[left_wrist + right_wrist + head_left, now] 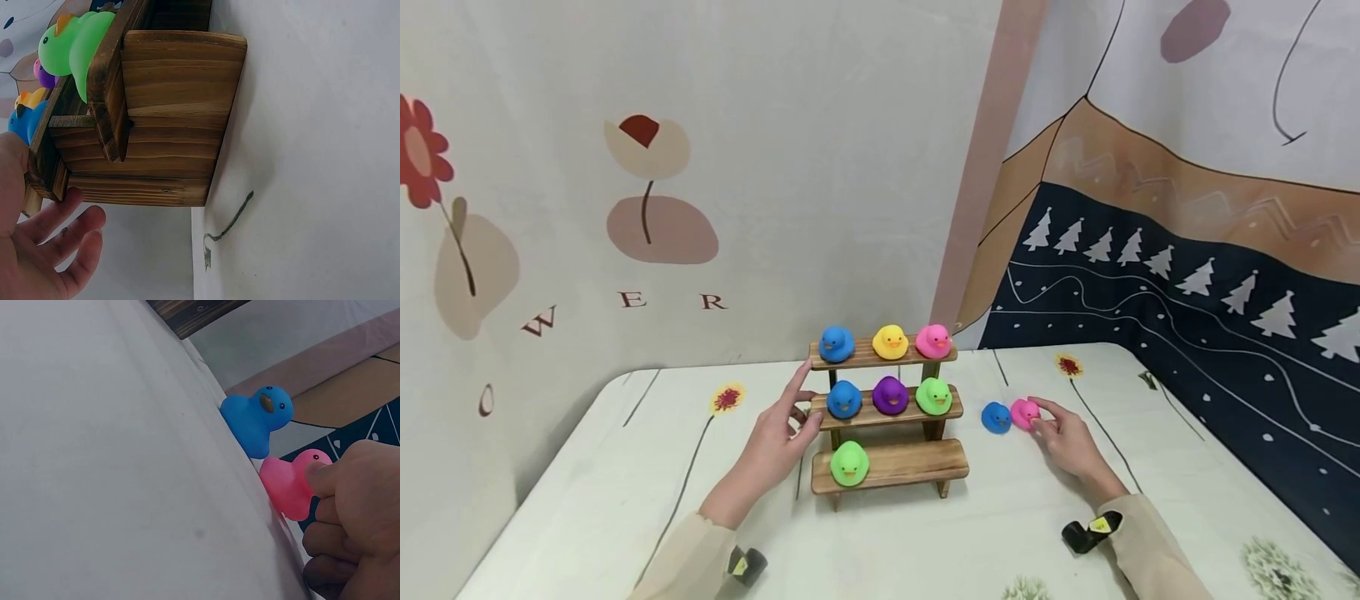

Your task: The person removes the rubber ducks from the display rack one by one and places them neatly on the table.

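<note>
In the head view, a three-tier wooden stand (895, 473) holds rubber ducks: blue (837, 343), yellow (891, 342) and pink (934, 341) on top. The middle tier bears a blue duck (844, 400), a purple duck (891, 395) and a green duck (934, 396); another green duck (850, 463) sits at the bottom left. My left hand (772, 446) touches the stand's left end, index finger extended up by the top tier, thumb at the middle one. On the right, my right hand (1067, 442) pinches a pink duck (286, 485) beside a blue duck (256, 420) on the table.
The stand rests on a white flower-print cloth (587, 517) covering the table. Behind it hangs a pale printed curtain (820, 167); a dark tree-patterned fabric (1210, 333) borders the right side. Each wrist wears a small black camera.
</note>
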Tool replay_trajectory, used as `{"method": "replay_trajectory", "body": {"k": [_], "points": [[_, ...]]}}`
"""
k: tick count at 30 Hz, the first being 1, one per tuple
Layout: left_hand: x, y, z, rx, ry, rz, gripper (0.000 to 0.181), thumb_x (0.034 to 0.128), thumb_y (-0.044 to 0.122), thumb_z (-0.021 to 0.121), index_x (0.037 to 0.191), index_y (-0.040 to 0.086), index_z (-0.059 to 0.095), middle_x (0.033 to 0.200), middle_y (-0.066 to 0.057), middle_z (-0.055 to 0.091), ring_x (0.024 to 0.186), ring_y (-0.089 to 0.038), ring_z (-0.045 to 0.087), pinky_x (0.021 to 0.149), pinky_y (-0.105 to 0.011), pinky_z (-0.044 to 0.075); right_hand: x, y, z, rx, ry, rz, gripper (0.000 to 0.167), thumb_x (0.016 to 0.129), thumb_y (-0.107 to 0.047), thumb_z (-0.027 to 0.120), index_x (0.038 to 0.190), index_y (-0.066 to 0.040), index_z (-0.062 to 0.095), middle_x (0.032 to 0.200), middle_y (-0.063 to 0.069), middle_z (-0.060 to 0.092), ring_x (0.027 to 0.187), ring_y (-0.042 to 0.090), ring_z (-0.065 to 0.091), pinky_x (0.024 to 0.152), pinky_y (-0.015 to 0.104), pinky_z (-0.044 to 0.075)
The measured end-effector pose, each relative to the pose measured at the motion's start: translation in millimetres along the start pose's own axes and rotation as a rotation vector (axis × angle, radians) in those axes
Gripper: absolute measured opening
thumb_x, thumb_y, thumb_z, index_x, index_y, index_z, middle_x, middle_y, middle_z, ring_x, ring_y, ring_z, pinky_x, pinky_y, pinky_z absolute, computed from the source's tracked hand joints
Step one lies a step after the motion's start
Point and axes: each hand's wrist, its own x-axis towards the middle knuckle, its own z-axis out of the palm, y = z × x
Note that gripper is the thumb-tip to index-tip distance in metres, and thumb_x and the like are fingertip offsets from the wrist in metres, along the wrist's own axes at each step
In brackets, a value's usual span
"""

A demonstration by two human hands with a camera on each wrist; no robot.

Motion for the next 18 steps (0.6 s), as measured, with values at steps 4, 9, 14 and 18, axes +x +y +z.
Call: {"method": "replay_trajectory", "body": {"k": [4, 9, 14, 18], "points": [[-0.1, 0.5, -0.1, -0.005, -0.002, 0.001, 0.075, 0.0932, 0.012, 0.061, 0.155, 0.027, 0.02, 0.118, -0.012, 0.064, 0.077, -0.012, 0.054, 0.063, -0.023, 0.046, -0.2, 2.1, 0.6, 0.016, 0.0, 0.006, 0.044, 0.099, -0.01, 0.049, 0.142, 0.001, 0.042, 0.057, -0.001, 0.041, 0.049, 0.01, 0.036, 0.045, 0.022, 0.031], [0.1, 2.0, -1.1, -0.008, -0.015, -0.013, 0.075, 0.0934, 0.012, 0.06, 0.155, 0.027, 0.019, 0.12, -0.013, 0.064, 0.078, -0.012, 0.054, 0.063, -0.023, 0.046, -1.1, 3.9, 0.5, 0.018, -0.006, 0.008, 0.045, 0.1, -0.011, 0.049, 0.143, 0.001, 0.041, 0.056, -0.002, 0.04, 0.048, 0.009, 0.036, 0.045, 0.022, 0.031], [0.3, 2.3, -1.6, -0.01, -0.024, -0.021, 0.075, 0.0937, 0.012, 0.06, 0.155, 0.027, 0.019, 0.12, -0.013, 0.063, 0.078, -0.012, 0.053, 0.063, -0.023, 0.046, -1.7, 2.7, -0.9, 0.029, -0.004, 0.002, 0.05, 0.099, -0.011, 0.049, 0.146, 0.0, 0.035, 0.056, -0.002, 0.038, 0.048, 0.009, 0.035, 0.047, 0.022, 0.031], [0.3, 1.5, -1.3, -0.014, -0.022, -0.02, 0.075, 0.0937, 0.013, 0.06, 0.155, 0.028, 0.019, 0.12, -0.013, 0.063, 0.078, -0.012, 0.053, 0.063, -0.023, 0.046, -2.6, 1.0, -1.0, 0.057, 0.012, 0.011, 0.055, 0.099, -0.014, 0.05, 0.148, -0.001, 0.029, 0.056, -0.003, 0.038, 0.048, 0.009, 0.036, 0.048, 0.023, 0.031]]}}
